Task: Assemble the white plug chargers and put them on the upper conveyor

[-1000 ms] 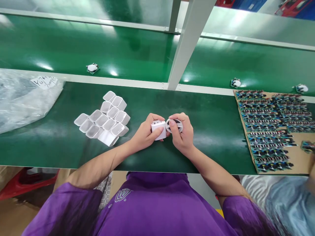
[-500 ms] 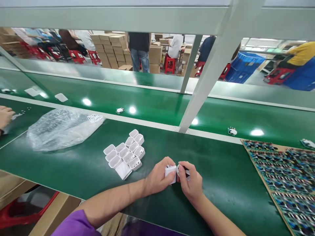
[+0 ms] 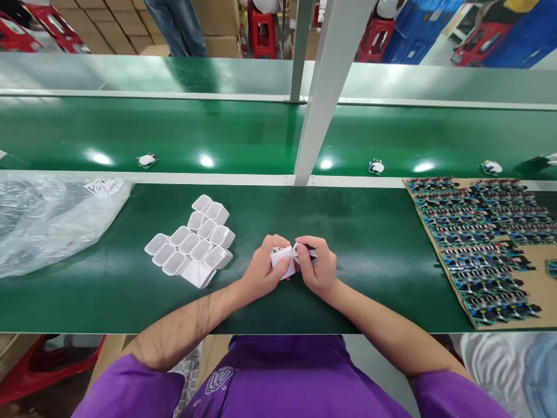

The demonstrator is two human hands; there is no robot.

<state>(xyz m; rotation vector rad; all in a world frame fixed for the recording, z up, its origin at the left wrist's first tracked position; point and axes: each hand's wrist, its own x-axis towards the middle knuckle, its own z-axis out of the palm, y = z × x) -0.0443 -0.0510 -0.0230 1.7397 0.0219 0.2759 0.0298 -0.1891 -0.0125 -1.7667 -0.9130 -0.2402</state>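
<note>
My left hand (image 3: 263,266) is closed around a small white plastic case (image 3: 282,261) above the green bench. Close against it, my right hand (image 3: 321,268) pinches a small circuit board (image 3: 310,254) with a white rounded part on it. The board is at the right side of the case; fingers hide much of both, so I cannot tell whether it is partly inside. Left of my hands stands a cluster of open white plastic cases (image 3: 190,242), and one at the near corner (image 3: 198,274) lies on its side.
A clear plastic bag (image 3: 56,226) with a handwritten label lies on the left. Rows of circuit boards cover a cardboard sheet (image 3: 528,281) at the right. Several small boards sit on the green belt (image 3: 252,136) behind a metal rail. A slanted post (image 3: 324,87) rises ahead.
The view has tilted down and turned a little right. My hands still hold the white case and circuit board close together. The other person's hand at the left has left the view.
</note>
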